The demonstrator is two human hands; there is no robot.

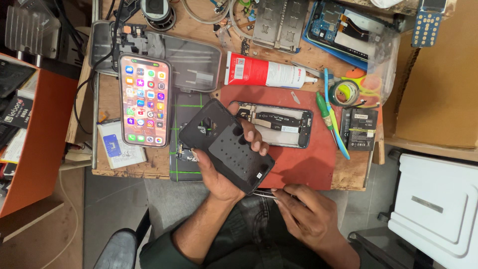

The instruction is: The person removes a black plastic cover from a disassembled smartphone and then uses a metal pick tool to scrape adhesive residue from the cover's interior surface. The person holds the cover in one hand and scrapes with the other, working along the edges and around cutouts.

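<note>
**benchguy:** ok so going from the left, what was on that bench? The lit smartphone [145,100] was propped up with its home screen showing, and a flat white battery pack [118,144] lay just below it on the wooden table [106,102], right?

**fixit_fan:** yep. Right next to that the person's left hand [217,167] was holding a black phone back cover [226,144], tilted, inside face up. Palm under it, fingers [255,139] wrapped over the far edge, so a firm closed grip on the cover. It hovered above the near edge of the table, partly over the red work mat [303,164].

**benchguy:** and the opened phone?

**fixit_fan:** the opened phone body [276,124] lay flat on the red mat just past the cover, boards and flex showing. Behind it was a red and white glue tube [266,73] on its side.

**benchguy:** right hand?

**fixit_fan:** the right hand [308,214] was low, by the lap, fingers pinched narrow on thin metal tweezers [265,194], tips pointing at the cover's lower corner. Further right sat a tape roll [347,92], a green-handled tool [324,112] and a black battery [362,128].
</note>
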